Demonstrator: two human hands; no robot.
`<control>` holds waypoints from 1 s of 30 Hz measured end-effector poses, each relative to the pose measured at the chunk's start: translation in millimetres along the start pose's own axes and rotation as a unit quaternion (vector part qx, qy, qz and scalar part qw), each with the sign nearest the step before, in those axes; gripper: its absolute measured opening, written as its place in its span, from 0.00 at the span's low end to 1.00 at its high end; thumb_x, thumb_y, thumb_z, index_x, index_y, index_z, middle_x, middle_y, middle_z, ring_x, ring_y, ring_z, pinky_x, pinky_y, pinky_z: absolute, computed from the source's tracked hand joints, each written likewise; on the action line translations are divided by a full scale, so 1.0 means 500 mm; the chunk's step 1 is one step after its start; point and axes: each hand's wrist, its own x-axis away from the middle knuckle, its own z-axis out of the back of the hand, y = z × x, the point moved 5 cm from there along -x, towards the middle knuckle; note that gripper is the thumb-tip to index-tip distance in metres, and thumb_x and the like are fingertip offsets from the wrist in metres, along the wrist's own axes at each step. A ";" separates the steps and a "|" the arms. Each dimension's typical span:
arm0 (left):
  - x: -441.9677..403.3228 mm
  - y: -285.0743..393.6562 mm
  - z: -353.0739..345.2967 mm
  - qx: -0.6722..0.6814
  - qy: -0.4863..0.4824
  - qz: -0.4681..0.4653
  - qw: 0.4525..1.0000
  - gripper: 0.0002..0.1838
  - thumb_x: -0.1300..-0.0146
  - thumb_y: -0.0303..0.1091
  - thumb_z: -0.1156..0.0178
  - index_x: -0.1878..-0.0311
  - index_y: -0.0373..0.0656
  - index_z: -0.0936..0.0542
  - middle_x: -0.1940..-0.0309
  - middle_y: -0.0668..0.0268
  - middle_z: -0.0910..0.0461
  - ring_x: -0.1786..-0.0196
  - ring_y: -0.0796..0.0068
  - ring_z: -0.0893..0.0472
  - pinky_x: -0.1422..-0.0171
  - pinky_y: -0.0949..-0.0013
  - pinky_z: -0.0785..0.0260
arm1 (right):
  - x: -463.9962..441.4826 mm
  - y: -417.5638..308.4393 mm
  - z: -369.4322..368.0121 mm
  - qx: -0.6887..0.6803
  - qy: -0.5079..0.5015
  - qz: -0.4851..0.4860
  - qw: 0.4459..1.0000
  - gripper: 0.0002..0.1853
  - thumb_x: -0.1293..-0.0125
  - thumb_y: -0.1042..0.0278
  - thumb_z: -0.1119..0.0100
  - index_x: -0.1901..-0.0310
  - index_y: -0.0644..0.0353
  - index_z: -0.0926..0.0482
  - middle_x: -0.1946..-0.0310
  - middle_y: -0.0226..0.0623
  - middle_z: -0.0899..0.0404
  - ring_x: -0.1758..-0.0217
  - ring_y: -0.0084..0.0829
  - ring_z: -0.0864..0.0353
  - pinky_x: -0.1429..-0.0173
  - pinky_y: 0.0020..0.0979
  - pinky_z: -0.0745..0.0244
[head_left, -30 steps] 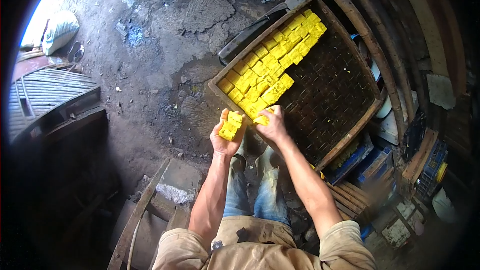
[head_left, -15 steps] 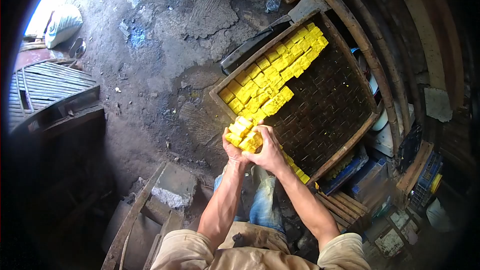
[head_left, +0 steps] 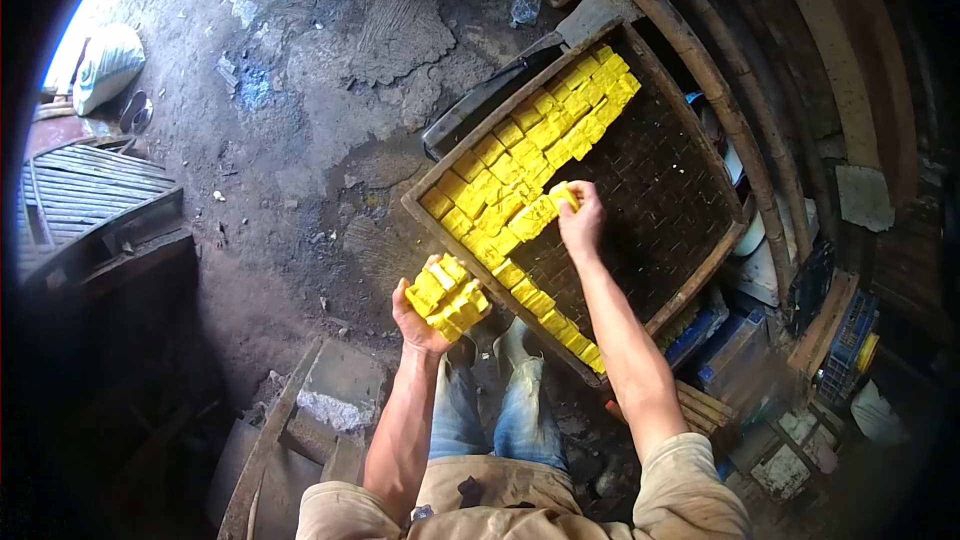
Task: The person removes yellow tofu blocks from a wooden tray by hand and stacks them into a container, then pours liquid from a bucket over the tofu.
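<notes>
My left hand (head_left: 408,322) is beside the near left corner of a woven tray, cupped under a stack of several yellow tofu blocks (head_left: 447,298). Over the tray, my right hand (head_left: 583,222) pinches a yellow tofu block (head_left: 564,196) at the end of a row. The wood-framed tray (head_left: 650,180) has a dark woven bottom. Rows of yellow tofu blocks (head_left: 500,175) lie packed along its left side, and a single line of them (head_left: 555,320) runs down the near edge. Fingers hide part of the block in my right hand.
Bamboo poles (head_left: 725,90) curve along the right of the tray. Blue crates (head_left: 735,350) and wooden slats stand at the lower right. A slatted rack (head_left: 95,190) is at the left, a concrete block (head_left: 340,380) near my legs, and a white sack (head_left: 108,68) at the upper left.
My hands have come apart. The right hand has moved up and right over the tray with one tofu block; the left has shifted left and slightly down, keeping the stack.
</notes>
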 end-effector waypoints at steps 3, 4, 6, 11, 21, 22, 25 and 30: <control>0.020 0.006 -0.004 0.005 -0.018 -0.001 1.000 0.32 0.40 0.62 0.41 0.36 0.56 0.27 0.39 0.53 0.26 0.41 0.41 0.25 0.45 0.25 0.32 | 0.002 -0.008 0.013 -0.065 -0.032 0.012 0.997 0.14 0.42 0.84 0.37 0.54 0.64 0.23 0.62 0.38 0.18 0.60 0.31 0.17 0.52 0.32 0.20; 0.025 0.005 -0.002 0.004 -0.017 -0.001 1.000 0.32 0.40 0.62 0.41 0.36 0.56 0.27 0.39 0.53 0.26 0.41 0.41 0.25 0.45 0.25 0.32 | 0.012 -0.010 -0.001 -0.112 -0.065 -0.008 0.992 0.15 0.42 0.84 0.36 0.53 0.64 0.23 0.62 0.37 0.17 0.62 0.29 0.17 0.53 0.30 0.20; 0.024 0.001 0.001 0.017 -0.003 -0.014 1.000 0.31 0.41 0.61 0.41 0.38 0.56 0.26 0.39 0.55 0.25 0.40 0.42 0.25 0.45 0.26 0.32 | 0.040 0.018 -0.030 0.026 -0.080 -0.007 0.996 0.18 0.44 0.82 0.35 0.51 0.65 0.24 0.55 0.45 0.19 0.50 0.41 0.18 0.45 0.40 0.23; 0.028 0.010 -0.006 0.000 0.000 -0.026 1.000 0.31 0.41 0.61 0.41 0.38 0.56 0.25 0.39 0.55 0.25 0.41 0.43 0.24 0.44 0.26 0.32 | 0.117 -0.011 -0.094 0.259 -0.007 0.155 0.953 0.27 0.33 0.73 0.45 0.32 0.66 0.35 0.32 0.55 0.35 0.31 0.54 0.35 0.29 0.48 0.38; 0.032 0.021 -0.014 -0.003 -0.011 -0.039 0.999 0.29 0.39 0.60 0.42 0.39 0.55 0.25 0.39 0.55 0.25 0.41 0.45 0.23 0.44 0.26 0.31 | 0.097 0.013 -0.035 -0.106 -0.113 -0.004 0.988 0.21 0.41 0.79 0.35 0.45 0.65 0.25 0.55 0.39 0.19 0.54 0.27 0.17 0.49 0.29 0.19; 0.030 0.019 -0.012 -0.001 -0.009 -0.039 0.999 0.29 0.39 0.59 0.42 0.39 0.55 0.25 0.39 0.55 0.25 0.41 0.45 0.23 0.44 0.26 0.31 | 0.108 -0.001 -0.053 -0.060 -0.111 0.026 0.992 0.22 0.41 0.78 0.35 0.44 0.65 0.25 0.53 0.40 0.19 0.52 0.30 0.17 0.47 0.31 0.20; 0.032 0.017 -0.010 -0.003 0.001 -0.040 0.999 0.29 0.39 0.59 0.42 0.40 0.55 0.24 0.39 0.55 0.26 0.41 0.45 0.23 0.44 0.26 0.31 | 0.149 -0.034 -0.081 0.277 -0.086 0.077 0.954 0.32 0.38 0.64 0.38 0.33 0.65 0.34 0.28 0.52 0.43 0.25 0.53 0.45 0.25 0.51 0.44; 0.042 0.029 -0.007 0.000 -0.002 -0.040 0.999 0.28 0.39 0.59 0.42 0.40 0.55 0.25 0.39 0.54 0.25 0.41 0.44 0.23 0.43 0.26 0.31 | 0.199 -0.037 -0.138 0.229 -0.062 0.165 0.957 0.34 0.42 0.66 0.38 0.34 0.66 0.36 0.33 0.56 0.36 0.28 0.52 0.37 0.26 0.50 0.41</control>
